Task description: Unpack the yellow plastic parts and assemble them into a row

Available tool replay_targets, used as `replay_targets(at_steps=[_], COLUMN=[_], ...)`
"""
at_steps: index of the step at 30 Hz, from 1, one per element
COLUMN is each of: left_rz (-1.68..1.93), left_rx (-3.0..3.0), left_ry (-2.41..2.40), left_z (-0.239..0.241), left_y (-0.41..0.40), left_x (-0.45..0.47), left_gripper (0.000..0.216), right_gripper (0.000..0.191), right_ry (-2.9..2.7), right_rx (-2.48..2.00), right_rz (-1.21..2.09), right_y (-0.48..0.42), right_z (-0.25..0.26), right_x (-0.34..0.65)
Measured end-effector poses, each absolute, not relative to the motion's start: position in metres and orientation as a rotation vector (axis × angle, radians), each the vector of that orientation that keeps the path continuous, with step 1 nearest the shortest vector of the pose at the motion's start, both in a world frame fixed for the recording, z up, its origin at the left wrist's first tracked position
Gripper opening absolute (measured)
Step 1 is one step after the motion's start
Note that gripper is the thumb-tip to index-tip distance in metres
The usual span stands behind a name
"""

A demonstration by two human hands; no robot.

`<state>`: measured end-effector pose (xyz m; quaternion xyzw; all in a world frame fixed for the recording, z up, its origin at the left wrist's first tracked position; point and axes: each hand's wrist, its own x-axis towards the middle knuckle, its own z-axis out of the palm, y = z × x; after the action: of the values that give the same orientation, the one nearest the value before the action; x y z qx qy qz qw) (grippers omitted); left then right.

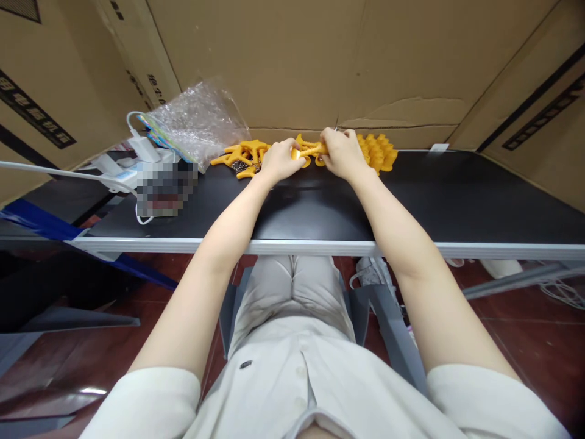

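Toward the back of the desk (479,201), I have the left hand (282,161) and right hand (342,152) pinching opposite ends of a yellow piece (313,150), probably to steady it; branched pieces (247,152) lie left, a knobbly cluster (378,153) right, seemingly for easy reach.

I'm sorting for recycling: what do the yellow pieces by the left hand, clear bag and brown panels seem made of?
Yellow pieces: probably plastic, perhaps rubber; evenly coloured, smooth-looking.
Clear bag: plastic film, glossy with crinkled highlights.
Brown panels: likely cardboard, matt, with creases and printed lettering.
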<state>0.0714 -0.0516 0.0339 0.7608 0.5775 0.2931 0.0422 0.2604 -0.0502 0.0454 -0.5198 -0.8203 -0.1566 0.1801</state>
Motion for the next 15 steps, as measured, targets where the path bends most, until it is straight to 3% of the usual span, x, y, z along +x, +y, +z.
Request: replay_targets(at_steps=[5,15], left_rz=[0.851,0.784], left_rx=[2.348,2.376], left_ry=[1.816,1.788], left_z=[0.035,0.037], left_y=[-0.054,-0.050], left_x=[0.068,0.068], left_gripper=[0.047,0.041], right_gripper=[0.039,0.040], right_ry=[-2.408,-2.224], right_rx=[-1.430,-1.479], right_rz=[-0.351,-0.488], right_y=[-0.038,-0.053], right_z=[0.037,0.054], right_x=[0.270,0.262])
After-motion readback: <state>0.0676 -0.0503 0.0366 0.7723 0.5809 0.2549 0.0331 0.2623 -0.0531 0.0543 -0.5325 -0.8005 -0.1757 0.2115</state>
